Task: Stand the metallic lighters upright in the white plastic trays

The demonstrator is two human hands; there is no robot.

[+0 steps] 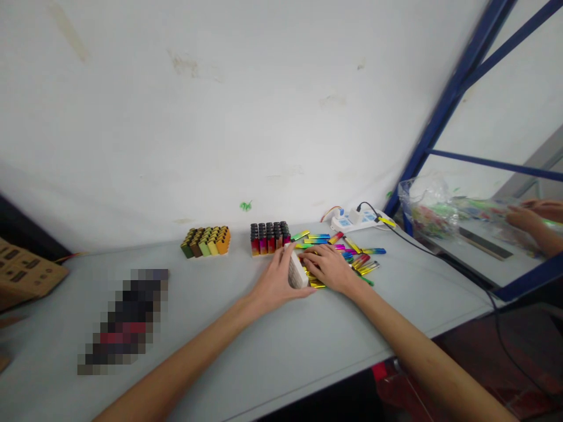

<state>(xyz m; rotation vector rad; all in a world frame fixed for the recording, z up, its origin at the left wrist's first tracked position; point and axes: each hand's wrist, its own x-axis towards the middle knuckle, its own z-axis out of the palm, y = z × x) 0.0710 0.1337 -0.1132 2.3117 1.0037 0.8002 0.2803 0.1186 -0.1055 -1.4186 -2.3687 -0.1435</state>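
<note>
A white tray [298, 268], tilted up on its edge, is gripped between the thumb and fingers of my left hand [275, 278]. My right hand [331, 266] is bent over the loose pile close beside the tray, its fingers closed around shiny gold lighters [317, 285]; the fingertips are partly hidden. Metallic lighters [358, 261] in blue, green, pink, red and gold lie scattered around and behind this hand. Just behind my left hand stands an upright block of black-topped red and purple lighters [268, 238] in tight rows.
Farther left is a block of green, yellow and orange lighters [206, 241]. A power strip [358, 220] with a black cable sits by the wall. A blurred-out item [127, 322] and a cardboard box [26, 272] lie left. Beyond a blue frame [440, 117], another person's hands [534, 220] touch plastic bags.
</note>
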